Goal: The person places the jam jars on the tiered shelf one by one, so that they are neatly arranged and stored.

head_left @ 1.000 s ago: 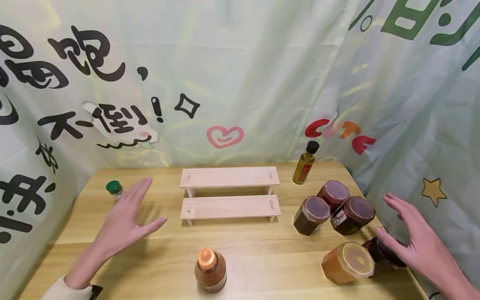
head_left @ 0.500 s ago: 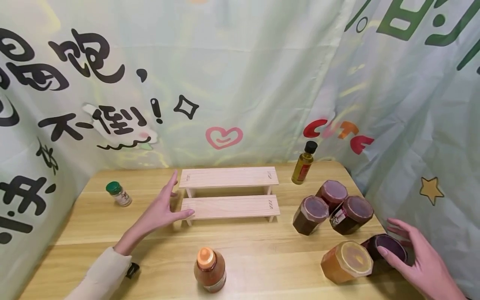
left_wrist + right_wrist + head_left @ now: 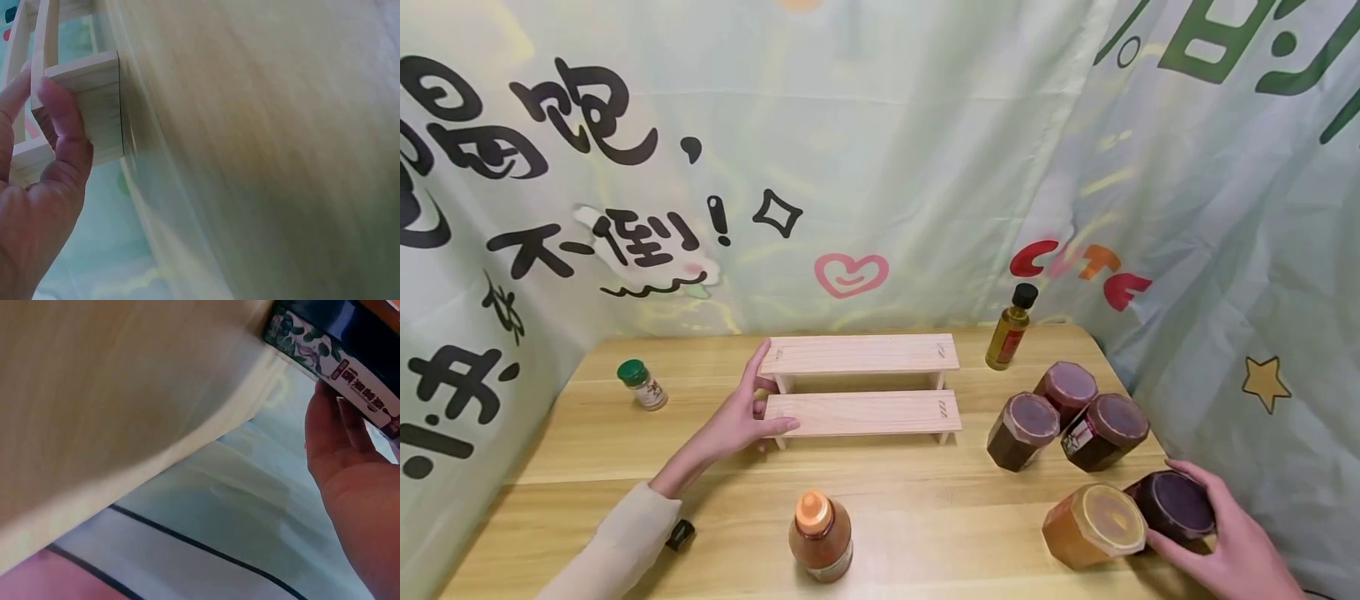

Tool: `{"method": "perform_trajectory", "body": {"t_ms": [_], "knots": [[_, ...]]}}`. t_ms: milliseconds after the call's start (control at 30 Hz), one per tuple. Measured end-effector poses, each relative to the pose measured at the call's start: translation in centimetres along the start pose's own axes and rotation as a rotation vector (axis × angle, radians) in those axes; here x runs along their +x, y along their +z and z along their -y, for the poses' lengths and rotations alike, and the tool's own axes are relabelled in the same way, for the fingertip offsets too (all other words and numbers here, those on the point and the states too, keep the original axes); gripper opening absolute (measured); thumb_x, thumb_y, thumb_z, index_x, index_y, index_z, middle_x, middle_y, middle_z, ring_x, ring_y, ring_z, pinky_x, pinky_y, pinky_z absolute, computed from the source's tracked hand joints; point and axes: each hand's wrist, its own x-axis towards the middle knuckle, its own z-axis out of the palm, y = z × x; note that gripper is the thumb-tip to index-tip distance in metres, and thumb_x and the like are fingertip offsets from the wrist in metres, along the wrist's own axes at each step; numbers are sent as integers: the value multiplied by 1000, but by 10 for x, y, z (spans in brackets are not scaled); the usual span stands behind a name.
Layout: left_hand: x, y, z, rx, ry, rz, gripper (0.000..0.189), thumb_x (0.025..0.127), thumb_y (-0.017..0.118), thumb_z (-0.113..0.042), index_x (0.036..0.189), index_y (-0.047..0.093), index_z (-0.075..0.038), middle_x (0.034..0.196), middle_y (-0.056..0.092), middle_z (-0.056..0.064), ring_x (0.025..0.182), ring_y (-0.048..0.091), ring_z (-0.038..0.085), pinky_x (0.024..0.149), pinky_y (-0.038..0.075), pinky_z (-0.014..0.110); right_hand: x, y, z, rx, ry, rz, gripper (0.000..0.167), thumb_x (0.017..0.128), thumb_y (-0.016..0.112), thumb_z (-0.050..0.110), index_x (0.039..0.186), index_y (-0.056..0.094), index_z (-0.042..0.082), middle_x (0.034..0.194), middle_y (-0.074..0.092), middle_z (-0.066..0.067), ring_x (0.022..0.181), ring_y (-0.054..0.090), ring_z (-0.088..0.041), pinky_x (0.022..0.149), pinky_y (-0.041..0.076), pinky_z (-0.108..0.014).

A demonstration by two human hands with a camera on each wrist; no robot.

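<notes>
A pale wooden two-step rack [image 3: 865, 412] stands at the middle of the table. My left hand [image 3: 737, 421] grips its left end, with the thumb on the lower step and the fingers at the side. In the left wrist view, thumb and finger close on the edge of a rack board [image 3: 45, 56]. At the right, my right hand [image 3: 1240, 542] holds a dark lidded jar [image 3: 1180, 504] from its outer side. A printed label [image 3: 359, 378] with leaves shows on that jar in the right wrist view. Beside it stands an amber jar [image 3: 1093, 529].
Several dark jars [image 3: 1022, 433] cluster right of the rack, with a black-capped oil bottle [image 3: 1009, 333] behind them. An orange-capped sauce bottle [image 3: 820, 542] stands at the front. A green-capped shaker [image 3: 643, 387] is at the left. Printed cloth [image 3: 925, 167] hangs around the table [image 3: 925, 517].
My left hand has moved right from near the green-capped shaker to the rack's left end and taken hold there. My right hand has come down onto the dark jar and now grips it.
</notes>
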Motion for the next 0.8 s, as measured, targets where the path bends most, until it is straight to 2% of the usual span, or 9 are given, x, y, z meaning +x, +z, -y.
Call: {"method": "perform_trajectory", "body": {"t_ms": [167,267,367,467,533,600,667,733,800], "knots": [[-1,0,2,15,-4,5,131,92,90,-6,174,-4,-47,131,43,32,65,58,19,47,51,33,-2,3,-2,-3,-11,17,116,62,108,12,151,36,-5,128,55,-28,103,31,27,73,33,-1],[-2,0,3,23,4,3,130,92,90,-7,174,-3,-46,130,43,32,64,51,15,50,47,28,-3,3,-2,10,-24,12,116,60,109,9,150,36,-7,128,55,-26,103,34,26,73,34,-1],[-3,0,4,24,14,3,128,93,90,-8,174,-2,-45,129,46,32,63,48,14,50,46,28,-3,2,-3,18,-30,-28,115,56,110,8,148,42,-4,133,57,2,103,37,27,74,35,-2],[-2,1,5,11,19,12,128,93,90,-8,174,-2,-46,125,48,31,64,51,14,50,47,28,-4,2,-3,19,-29,-62,115,53,111,8,147,46,-2,130,43,34,103,39,27,73,35,-3],[-2,1,5,6,19,15,128,93,89,-7,174,-3,-46,124,49,31,65,53,15,51,49,29,-4,2,-3,25,-21,-71,115,52,111,7,147,46,-1,127,35,44,101,41,27,73,36,-3],[-2,1,6,-3,26,15,128,93,89,-6,174,-3,-45,122,50,30,66,53,15,52,49,28,-3,1,-1,26,-11,-84,116,52,110,5,148,46,-2,127,35,43,100,41,26,72,36,-3],[-2,0,7,4,35,10,128,93,89,-6,174,-2,-45,122,51,29,65,51,13,52,47,27,-1,-1,2,41,-7,-113,118,51,109,0,149,43,-4,125,41,38,98,44,24,72,37,-3],[-1,-1,7,15,35,-2,128,92,91,-8,174,-1,-46,121,53,28,62,47,12,52,45,25,2,-4,6,53,8,-140,121,51,107,-5,151,38,-6,124,56,20,93,48,22,70,39,-4],[-1,-1,8,23,24,-10,128,91,92,-11,173,1,-49,123,54,27,60,46,11,51,45,25,5,-9,11,51,41,-160,123,54,107,-5,153,34,-5,114,65,-1,88,50,20,68,39,-5]]}}
